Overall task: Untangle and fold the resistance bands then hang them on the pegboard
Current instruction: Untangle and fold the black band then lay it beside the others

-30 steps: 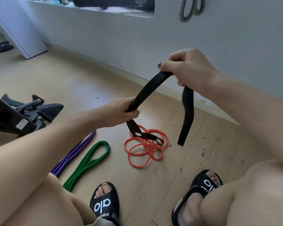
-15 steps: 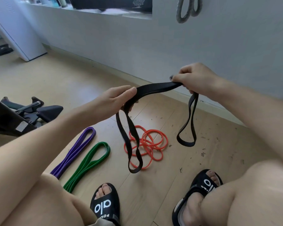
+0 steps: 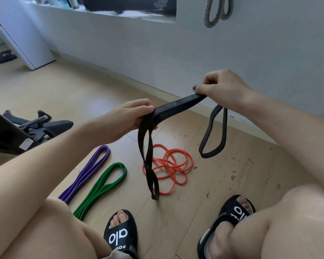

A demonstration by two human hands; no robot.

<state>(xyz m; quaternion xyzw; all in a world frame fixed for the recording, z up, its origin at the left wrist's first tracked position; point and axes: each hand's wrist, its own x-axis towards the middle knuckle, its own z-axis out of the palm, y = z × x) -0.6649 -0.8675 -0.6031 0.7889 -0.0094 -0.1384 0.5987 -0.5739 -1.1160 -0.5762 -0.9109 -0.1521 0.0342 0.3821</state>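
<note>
- Left hand point(image 3: 127, 118) curls its fingers point(image 3: 145, 107) round the black band point(image 3: 178, 106); right hand point(image 3: 221, 88) pinches the other end.
- The band spans both hands, a loop hanging from each above the floor point(image 3: 232, 184).
- Risk: the left loop dangles over the tangled orange band point(image 3: 168, 165) and may snag it.

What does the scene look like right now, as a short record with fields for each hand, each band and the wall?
left hand: grips the black band at one end of its taut span
right hand: pinches the same band at the other end
black band: stretched between the hands, a loop hanging below each
orange band: tangled coils on the floor
purple band: folded flat on the floor
green band: folded flat beside the purple one
grey band: hanging on the wall
</note>
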